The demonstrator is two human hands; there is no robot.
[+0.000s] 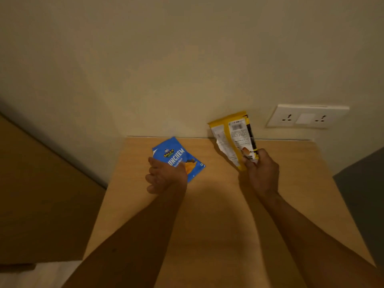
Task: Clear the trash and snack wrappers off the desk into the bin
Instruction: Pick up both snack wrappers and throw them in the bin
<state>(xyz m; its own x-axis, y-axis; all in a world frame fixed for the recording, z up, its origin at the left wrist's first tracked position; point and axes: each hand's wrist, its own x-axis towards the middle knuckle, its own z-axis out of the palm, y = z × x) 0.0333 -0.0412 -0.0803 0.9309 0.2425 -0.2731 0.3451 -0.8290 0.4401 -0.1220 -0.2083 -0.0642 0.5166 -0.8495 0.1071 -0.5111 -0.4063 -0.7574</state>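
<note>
R hand fingers are pinched on the bottom edge of the yellow wrapper, held upright just above the worktop; L hand is loosely spread, gripping nothing, its fingers on the near-left corner of the blue wrapper, which lies flat, well left of the yellow one. Best move, I'd say: slide a thumb under that corner & pinch before lifting, since thin foil slips. Bare tan worktop butts a cream wall w/ a socket plate right of the yellow wrapper; no bin in view.

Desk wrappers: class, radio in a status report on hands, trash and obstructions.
Right hand gripping yellow wrapper, lifted. Left hand open at blue wrapper, flat on desk. Bin unseen. Nothing obstructing.
</note>
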